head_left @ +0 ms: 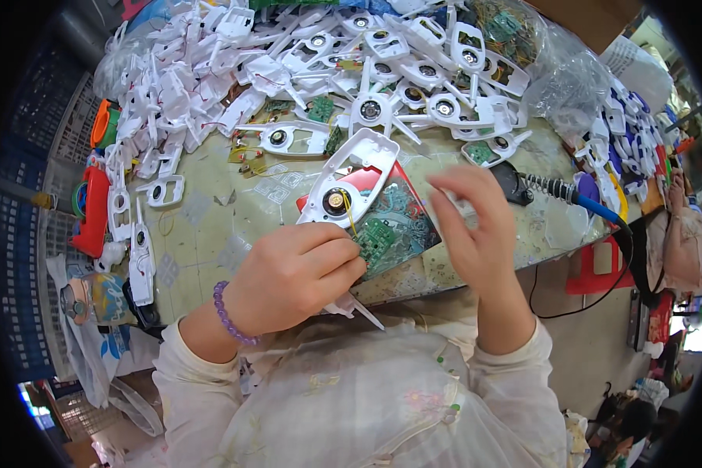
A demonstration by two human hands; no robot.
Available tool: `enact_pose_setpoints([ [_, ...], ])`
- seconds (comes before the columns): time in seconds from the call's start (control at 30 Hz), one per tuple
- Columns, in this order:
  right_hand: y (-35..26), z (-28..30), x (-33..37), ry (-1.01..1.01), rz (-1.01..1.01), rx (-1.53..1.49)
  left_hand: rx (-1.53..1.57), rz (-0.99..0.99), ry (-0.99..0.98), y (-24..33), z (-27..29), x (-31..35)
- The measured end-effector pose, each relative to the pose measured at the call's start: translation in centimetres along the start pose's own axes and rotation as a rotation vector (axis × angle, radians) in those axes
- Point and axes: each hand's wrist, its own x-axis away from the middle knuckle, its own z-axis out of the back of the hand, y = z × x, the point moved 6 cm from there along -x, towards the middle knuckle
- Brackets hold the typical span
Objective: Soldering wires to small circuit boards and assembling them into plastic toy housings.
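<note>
My left hand (292, 269), with a purple bead bracelet at its wrist, grips a white plastic housing (382, 160) over the near edge of the table. A small round speaker (335, 201) sits in the housing, and yellow wires run from it toward a green circuit board (376, 240) beside my left fingertips. My right hand (476, 226) is raised to the right of the housing, apart from it. Its thumb and forefinger come close together in a pinch; whatever lies between them is too small to make out. Under the housing lies a red-edged work pad (423, 214).
White housings (370, 109), many with speakers, are heaped across the back. On the right, a soldering iron with a blue handle (593, 209) rests in its coiled holder (550, 187). A red tool (93, 207) lies at the left edge. Clear plastic bags (565, 86) stand at back right.
</note>
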Motion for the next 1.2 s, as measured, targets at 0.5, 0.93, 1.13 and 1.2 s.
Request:
enact_pose_setpoints([
  [0.5, -1.0, -6.7, -7.2, -0.234, -0.433, -0.493, -0.041, 0.132, 0.268, -0.5, 2.0, 5.3],
  [0.93, -12.8, -9.8, 2.4, -0.402, 0.463, 0.018, -0.102, 0.511, 0.382, -0.8, 1.0, 16.0],
  [1.13, -13.3, -12.7, 5.9, -0.317, 0.735, 0.173, -0.065, 0.567, 0.349, -0.3, 1.0, 17.5],
  [1.2, -12.6, -13.4, 6.7, -0.360, 0.735, 0.157, -0.058, 0.555, 0.361, -0.1, 1.9, 17.7],
])
